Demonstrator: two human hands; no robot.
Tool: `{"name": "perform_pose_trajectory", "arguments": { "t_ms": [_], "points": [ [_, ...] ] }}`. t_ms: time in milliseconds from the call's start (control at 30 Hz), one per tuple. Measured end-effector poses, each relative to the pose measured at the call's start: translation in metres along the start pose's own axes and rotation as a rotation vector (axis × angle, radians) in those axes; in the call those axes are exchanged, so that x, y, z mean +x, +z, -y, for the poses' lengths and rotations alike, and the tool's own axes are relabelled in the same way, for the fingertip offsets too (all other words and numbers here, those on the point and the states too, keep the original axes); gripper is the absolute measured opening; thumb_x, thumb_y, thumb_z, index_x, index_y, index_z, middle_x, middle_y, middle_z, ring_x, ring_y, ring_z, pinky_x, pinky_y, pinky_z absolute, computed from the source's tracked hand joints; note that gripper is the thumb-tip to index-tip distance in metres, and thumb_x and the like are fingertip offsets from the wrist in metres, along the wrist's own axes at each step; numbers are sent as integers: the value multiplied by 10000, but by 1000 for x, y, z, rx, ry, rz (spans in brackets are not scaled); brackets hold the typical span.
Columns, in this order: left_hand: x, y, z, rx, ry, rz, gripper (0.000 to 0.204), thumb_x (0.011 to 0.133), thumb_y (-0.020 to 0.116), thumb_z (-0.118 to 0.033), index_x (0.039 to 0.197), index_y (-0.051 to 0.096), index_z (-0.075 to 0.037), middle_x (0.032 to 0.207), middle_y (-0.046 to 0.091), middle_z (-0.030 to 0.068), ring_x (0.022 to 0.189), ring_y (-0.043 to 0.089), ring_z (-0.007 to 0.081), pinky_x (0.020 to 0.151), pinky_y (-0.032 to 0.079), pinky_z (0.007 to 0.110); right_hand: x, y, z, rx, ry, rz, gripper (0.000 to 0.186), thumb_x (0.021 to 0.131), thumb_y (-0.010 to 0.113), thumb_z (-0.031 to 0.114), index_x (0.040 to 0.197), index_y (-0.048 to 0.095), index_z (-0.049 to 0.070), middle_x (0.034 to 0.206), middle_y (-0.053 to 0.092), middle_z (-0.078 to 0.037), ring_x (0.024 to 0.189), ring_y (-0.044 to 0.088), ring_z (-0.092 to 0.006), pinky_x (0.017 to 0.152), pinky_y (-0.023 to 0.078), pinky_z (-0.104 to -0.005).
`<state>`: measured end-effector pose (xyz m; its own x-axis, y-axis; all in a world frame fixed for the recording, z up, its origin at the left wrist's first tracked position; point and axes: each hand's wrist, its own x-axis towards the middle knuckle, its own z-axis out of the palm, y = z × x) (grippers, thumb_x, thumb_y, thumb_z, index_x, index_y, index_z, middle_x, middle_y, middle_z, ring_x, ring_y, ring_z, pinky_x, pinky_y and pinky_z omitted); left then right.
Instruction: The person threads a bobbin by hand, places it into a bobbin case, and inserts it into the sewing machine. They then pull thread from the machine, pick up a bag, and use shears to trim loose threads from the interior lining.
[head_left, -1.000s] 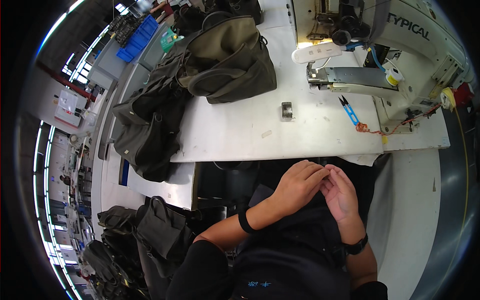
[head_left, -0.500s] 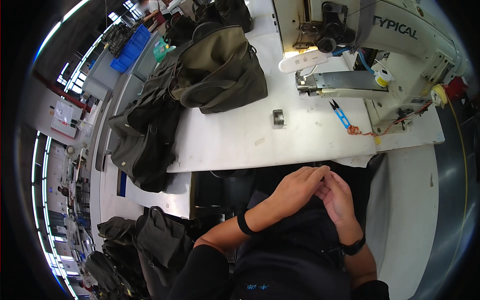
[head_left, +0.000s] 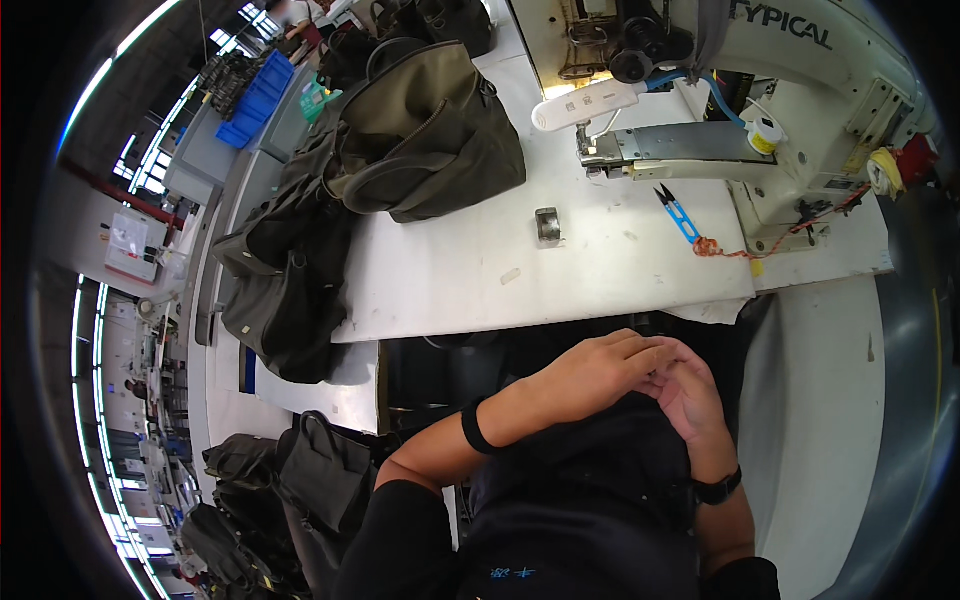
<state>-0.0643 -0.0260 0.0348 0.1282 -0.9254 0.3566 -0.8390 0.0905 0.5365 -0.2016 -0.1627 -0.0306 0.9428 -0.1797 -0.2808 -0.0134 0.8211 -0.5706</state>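
Observation:
In front of my body, just off the table's near edge, my left hand and my right hand meet at the fingertips. Both have curled, pinched fingers, the left ones lying over those of the right. Whatever may be between them is hidden. Beyond them on the white table lie blue-handled thread snips, tied to an orange cord. A small grey metal block sits left of the snips. Farther left stands a dark olive handbag with its handles up.
A sewing machine with a narrow arm bed fills the far right. More dark bags are heaped along the table's left side, and others lie lower left. A blue crate and a person are at the back.
My joined hands shift slightly, with the left fingers reaching farther over the right hand. The whole view has moved a little; the bag, snips and metal block stay in place on the table.

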Motion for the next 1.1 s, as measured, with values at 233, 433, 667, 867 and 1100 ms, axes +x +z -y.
{"name": "perform_pose_trajectory", "arguments": {
  "t_ms": [233,433,667,867,1100],
  "points": [
    [12,-2,8,-20,-48,-42,405,811,724,-45,1206,637,-17,1090,657,138,987,649,311,841,554,374,-3,-16,9,-177,-65,-88,284,956,477,48,1196,598,-43,1106,662,-144,945,667,-223,846,543,-372],
    [29,-7,62,69,-310,-311,239,841,713,55,1071,676,0,1078,670,129,980,671,231,847,556,313,-18,-51,39,-28,-78,-166,283,992,567,107,1242,617,-17,1152,672,-103,959,642,-162,808,512,-298],
    [30,7,89,206,-314,-333,126,861,682,30,982,648,37,995,666,151,891,648,265,803,544,328,-54,-100,111,162,-282,-270,280,990,584,129,1237,640,9,1148,674,-80,951,616,-141,828,499,-294],
    [25,20,104,150,-347,-404,137,871,669,30,1003,635,46,1083,677,168,950,655,277,826,554,363,-57,-142,206,213,-617,-401,242,993,590,141,1186,645,6,1061,673,-80,881,608,-159,809,499,-285],
    [32,28,92,132,-385,-326,396,926,564,28,1320,528,57,1237,611,217,1090,631,312,960,495,357,30,-200,318,-203,-622,-599,187,981,587,157,1128,645,56,710,466,17,546,479,-117,494,419,-272]
  ]
}}
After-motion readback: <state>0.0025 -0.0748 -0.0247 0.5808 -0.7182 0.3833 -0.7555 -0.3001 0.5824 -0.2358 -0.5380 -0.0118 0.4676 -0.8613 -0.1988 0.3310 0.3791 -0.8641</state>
